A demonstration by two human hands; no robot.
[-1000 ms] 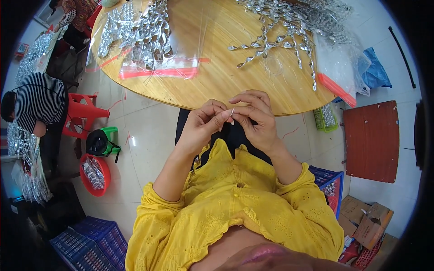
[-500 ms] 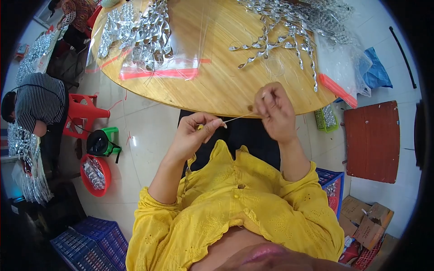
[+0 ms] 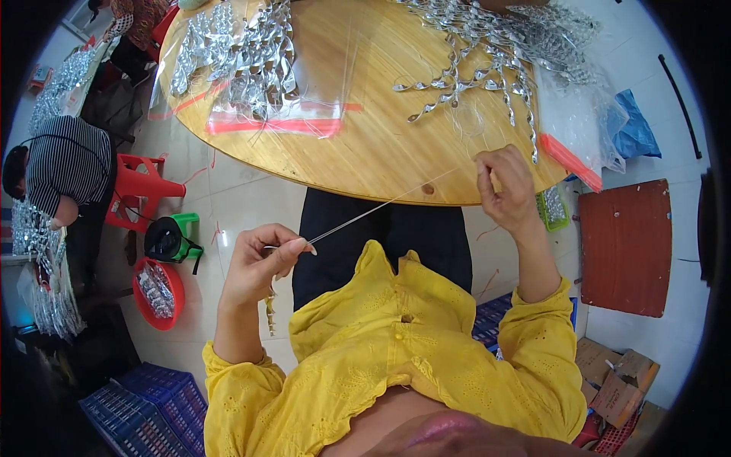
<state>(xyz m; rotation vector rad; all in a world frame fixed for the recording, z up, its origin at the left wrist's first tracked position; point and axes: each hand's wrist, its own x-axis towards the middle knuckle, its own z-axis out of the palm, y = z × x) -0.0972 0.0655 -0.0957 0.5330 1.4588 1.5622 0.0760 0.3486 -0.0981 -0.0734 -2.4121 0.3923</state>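
Observation:
A thin pale thread (image 3: pixel 358 217) is stretched taut on a slant between my two hands, above my dark-trousered lap and the table's near edge. My left hand (image 3: pixel 263 265) pinches its lower end between thumb and fingers. Below that hand dangles a small twisted shiny strip (image 3: pixel 270 311), yellowish in this light; how it is fastened is hidden by the fingers. My right hand (image 3: pixel 509 189), raised over the near right edge of the wooden table (image 3: pixel 358 164), grips the thread's other end with curled fingers.
Silver twisted strips (image 3: pixel 263 68) lie on a clear plastic bag with a pink edge. More silver strips (image 3: pixel 495 72) spread at the table's far right. Left on the floor stand a red stool (image 3: pixel 141 183) and red basin (image 3: pixel 179 297). A person in stripes (image 3: pixel 68 164) sits further left.
My hands have moved apart, the left down and left, the right to the right. The thread between them is now longer, and the twisted strip hangs in view below my left hand.

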